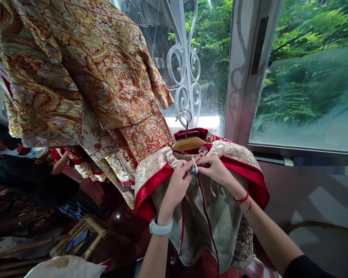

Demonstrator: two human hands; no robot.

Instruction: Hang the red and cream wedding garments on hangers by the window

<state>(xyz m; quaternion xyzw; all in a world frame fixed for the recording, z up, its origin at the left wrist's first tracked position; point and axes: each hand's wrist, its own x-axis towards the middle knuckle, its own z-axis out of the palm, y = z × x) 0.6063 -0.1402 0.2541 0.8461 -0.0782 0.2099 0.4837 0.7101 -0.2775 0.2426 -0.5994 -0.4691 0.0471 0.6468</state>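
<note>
A cream and red garment [150,181] with a grey-green lower part hangs from a wooden hanger [190,144] in front of me. At its gathered neckline, a thin white cord [195,165] forms a small loop between my fingertips. My left hand [181,179], with a pale watch strap on the wrist, pinches the cord from the left. From the right, my right hand [216,168] closes thumb and fingers on the same cord; a red string bracelet is on that wrist. Two narrow red ribbons [204,204] dangle below my hands. The fingers partly hide the cord.
A gold and red embroidered jacket [104,69] hangs at the upper left, with more garments behind it. White scrolled window bars [181,63] stand behind the hanger's hook. A person [26,173] in dark clothing is at the left, beyond a bamboo-like frame [89,227].
</note>
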